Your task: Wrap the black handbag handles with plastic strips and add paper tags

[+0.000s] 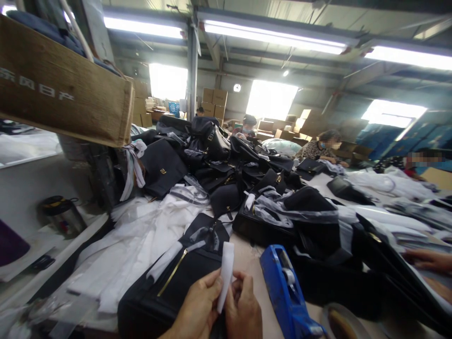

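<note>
Left hand (201, 303) clamped on white strip (228, 263), thumb against fingers. Right hand (244, 301) curled at strip's lower right edge; can't tell if it's gripping. Strip near upright, slightly tilted, in front of right side of black zippered bag (150, 308). Relative to that bag: blue tape dispenser (282, 287) right, white wrapping sheets (132, 245) left, heaped black handbags (226, 197) beyond.

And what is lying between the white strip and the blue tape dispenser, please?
Between the white strip and the blue tape dispenser, the head view shows the right hand and some of the pale tabletop.
</note>
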### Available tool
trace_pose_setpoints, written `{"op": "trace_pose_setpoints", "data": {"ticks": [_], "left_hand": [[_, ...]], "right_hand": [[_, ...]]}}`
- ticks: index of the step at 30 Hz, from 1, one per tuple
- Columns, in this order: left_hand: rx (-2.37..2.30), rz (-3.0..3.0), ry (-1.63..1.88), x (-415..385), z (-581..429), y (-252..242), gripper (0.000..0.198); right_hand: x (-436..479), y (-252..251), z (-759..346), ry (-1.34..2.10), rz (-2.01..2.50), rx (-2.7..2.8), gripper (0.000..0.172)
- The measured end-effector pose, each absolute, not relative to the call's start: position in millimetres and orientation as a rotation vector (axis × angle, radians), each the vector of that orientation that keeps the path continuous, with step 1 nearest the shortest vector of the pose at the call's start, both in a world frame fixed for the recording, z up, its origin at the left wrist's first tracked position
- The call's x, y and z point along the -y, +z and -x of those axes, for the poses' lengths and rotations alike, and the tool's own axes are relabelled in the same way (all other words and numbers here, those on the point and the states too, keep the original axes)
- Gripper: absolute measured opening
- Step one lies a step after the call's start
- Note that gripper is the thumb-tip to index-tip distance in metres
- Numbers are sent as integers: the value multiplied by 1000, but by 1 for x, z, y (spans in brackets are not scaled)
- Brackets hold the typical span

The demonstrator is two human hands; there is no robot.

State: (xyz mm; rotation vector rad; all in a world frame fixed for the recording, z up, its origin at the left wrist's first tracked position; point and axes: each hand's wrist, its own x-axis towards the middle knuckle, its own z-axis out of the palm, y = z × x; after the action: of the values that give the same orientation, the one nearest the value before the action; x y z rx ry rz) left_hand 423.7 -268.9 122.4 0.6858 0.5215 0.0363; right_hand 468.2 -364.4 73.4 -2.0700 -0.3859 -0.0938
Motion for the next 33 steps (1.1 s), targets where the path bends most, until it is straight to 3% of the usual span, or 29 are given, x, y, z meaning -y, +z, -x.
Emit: {"op": "trace_pose_setpoints", "data": {"ticks": [10, 17, 21, 33], "left_hand": [[-462, -775, 52, 271, -432, 111, 69], [-468, -893, -12, 264, -437, 106, 66], [-469, -885, -20, 261, -437, 109, 65], [-392, -1068, 37, 263, -436, 112, 50]], "right_hand": [[377, 72, -479, 5, 1955, 449, 18], [381, 87, -492, 57, 2103, 616, 14], [380, 97, -497, 303, 1868, 537, 11], [391, 94, -499, 671, 1327, 401, 43]]}}
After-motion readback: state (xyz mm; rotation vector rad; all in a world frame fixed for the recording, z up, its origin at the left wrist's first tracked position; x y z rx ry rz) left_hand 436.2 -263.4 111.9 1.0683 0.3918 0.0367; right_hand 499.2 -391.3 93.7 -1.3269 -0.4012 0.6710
